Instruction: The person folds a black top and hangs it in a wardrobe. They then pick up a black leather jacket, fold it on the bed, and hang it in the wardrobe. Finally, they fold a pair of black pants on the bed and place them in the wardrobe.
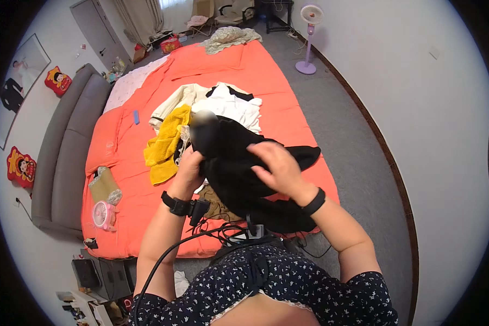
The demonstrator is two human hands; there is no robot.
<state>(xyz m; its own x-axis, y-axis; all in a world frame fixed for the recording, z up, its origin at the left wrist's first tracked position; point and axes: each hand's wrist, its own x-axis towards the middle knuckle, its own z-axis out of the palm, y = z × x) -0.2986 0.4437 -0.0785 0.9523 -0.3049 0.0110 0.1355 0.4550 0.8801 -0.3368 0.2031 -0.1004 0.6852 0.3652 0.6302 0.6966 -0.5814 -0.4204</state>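
A black garment (248, 179), perhaps a sweater or jacket, hangs before me over the bed with its sleeve-like parts spread to the right. My left hand (190, 169) grips its left edge between thumb and fingers. Over the garment's right side is my right hand (279, 169), fingers apart and slightly blurred; whether it touches the cloth is hard to tell. Beyond lie a white garment (232, 106), a cream garment (181, 98) and a yellow towel-like cloth (167, 146). A brown cloth (218, 201) is partly hidden beneath the black one.
The bed has a coral cover (273, 85) and a grey padded headboard (75, 134). A small pink fan (104, 215) sits at its near left corner. Black cables (228, 232) loop at my waist. A purple standing fan (308, 45) is on the floor beyond, near the right wall.
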